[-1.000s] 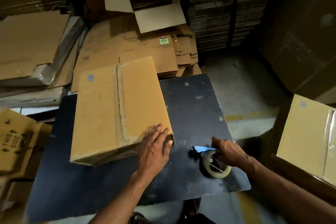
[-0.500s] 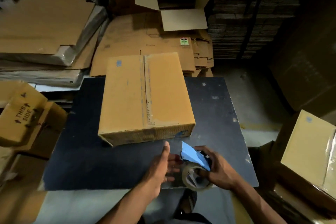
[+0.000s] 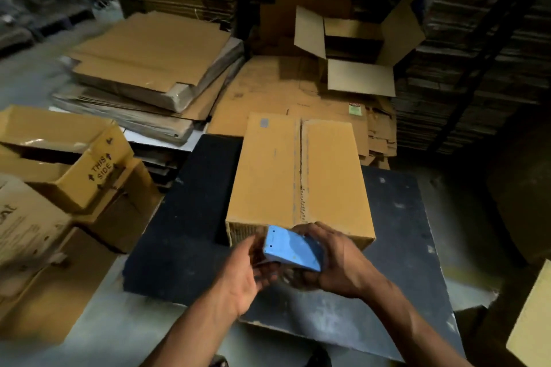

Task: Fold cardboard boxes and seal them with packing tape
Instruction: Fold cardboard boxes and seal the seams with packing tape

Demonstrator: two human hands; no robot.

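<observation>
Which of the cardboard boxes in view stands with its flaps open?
The open box at the back, beyond the black table: its flaps splay outward. The closed box on the table has its flaps folded shut.

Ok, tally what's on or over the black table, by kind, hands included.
Closed cardboard box: 1
Blue tape dispenser: 1
Hands: 2 (left hand, right hand)
Total: 4

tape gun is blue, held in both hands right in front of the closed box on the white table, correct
Not quite. The head view shows the table is black, not white. The rest holds: the blue tape gun is held between the left hand and right hand, just in front of the closed box.
</observation>
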